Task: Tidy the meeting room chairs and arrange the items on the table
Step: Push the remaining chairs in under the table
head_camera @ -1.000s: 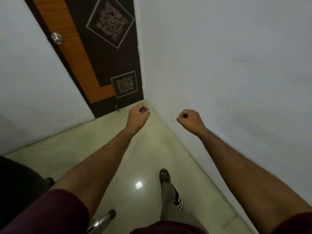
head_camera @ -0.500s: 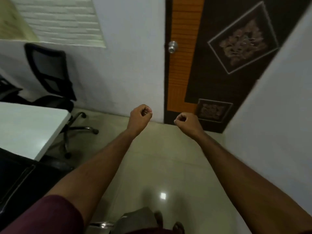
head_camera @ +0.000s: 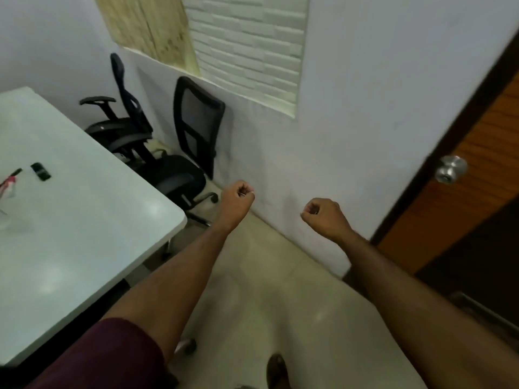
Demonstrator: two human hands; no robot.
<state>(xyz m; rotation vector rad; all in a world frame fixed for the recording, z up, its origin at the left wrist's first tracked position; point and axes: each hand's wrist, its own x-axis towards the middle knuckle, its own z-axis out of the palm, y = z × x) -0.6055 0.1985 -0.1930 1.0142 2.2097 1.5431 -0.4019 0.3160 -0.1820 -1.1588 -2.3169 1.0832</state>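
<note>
1. Between the table's (head_camera: 84, 220) near-right corner and the door (head_camera: 449, 234), both arms reached forward over the floor. The left hand (head_camera: 237, 202) and the right hand (head_camera: 323, 217) were each curled into a fist, and nothing showed inside either.
2. The table lay on the left. Its white top bore a small black object (head_camera: 41, 171) and, at the left edge of view, a red-and-white item (head_camera: 9, 179) too cropped to identify.
3. Two black chairs stood at the far side. A mesh-backed chair (head_camera: 196, 119) stood against the wall, and an armrest chair (head_camera: 123, 127) stood just left of it, by the table's far edge. Neither looked tucked under the table.
4. By my reading, the step in hand was the approach, as no chair or tabletop item was yet touched.
5. The next move would likely call for opening the fingers, stepping far-left, taking the mesh-backed chair by its back and rolling it to the table edge. Its castors could snag on the neighbouring chair's base.
</note>
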